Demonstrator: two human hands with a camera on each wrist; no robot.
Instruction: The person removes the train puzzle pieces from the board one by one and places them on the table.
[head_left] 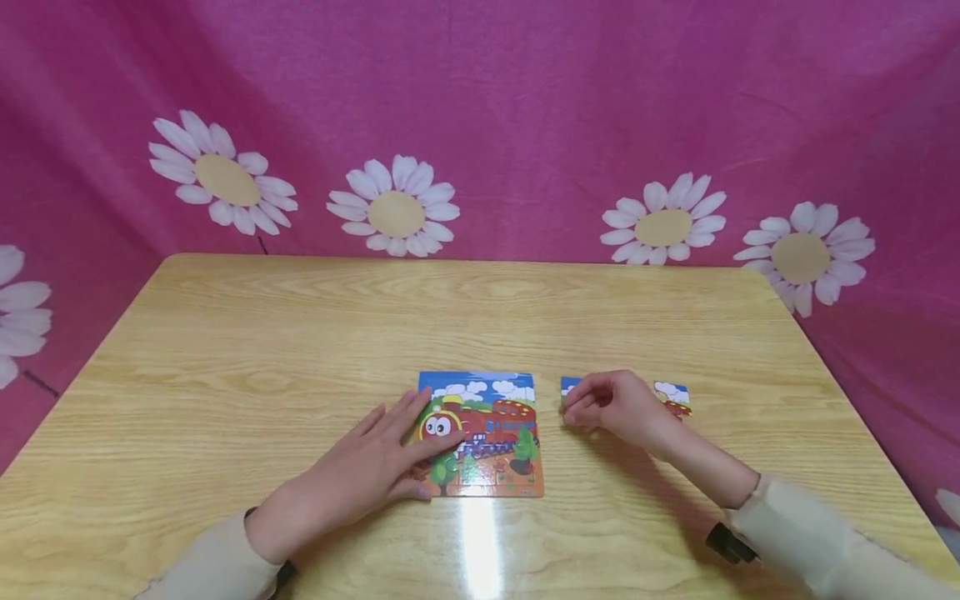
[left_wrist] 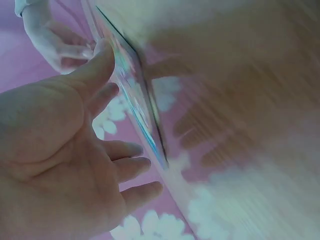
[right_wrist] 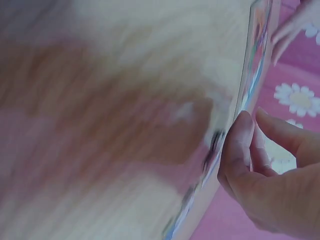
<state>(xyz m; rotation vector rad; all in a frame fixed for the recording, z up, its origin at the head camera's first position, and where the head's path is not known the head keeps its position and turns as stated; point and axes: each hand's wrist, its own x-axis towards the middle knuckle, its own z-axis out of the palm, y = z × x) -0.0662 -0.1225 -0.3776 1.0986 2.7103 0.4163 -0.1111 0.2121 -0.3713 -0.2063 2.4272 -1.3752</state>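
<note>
"While my left hand lies at the left side of the puzzle, its fingers are straight and spread, and one of them reaches over the printed train"

"Where does the puzzle sit?"

"Flat on the surface, between my two hands, with its blue sky edge away from me and its orange ground toward me. A bright streak of glare runs from its near edge"

"And your right hand?"

"Just right of the puzzle, fingers bent, the tips of thumb and forefinger close together at a small piece. Its blue top shows past my fingers; the rest is hidden"

"Are you pinching it?"

"I cannot tell. The right wrist view shows a narrow gap between thumb and fingertip, and the piece is too blurred there to settle it"

"What lies on the far side of that hand?"

"Another piece, near it on the right, showing a white cloud and some red"

"And behind the surface?"

"A pink curtain with white daisies; pale sleeves cover my forearms"
</note>
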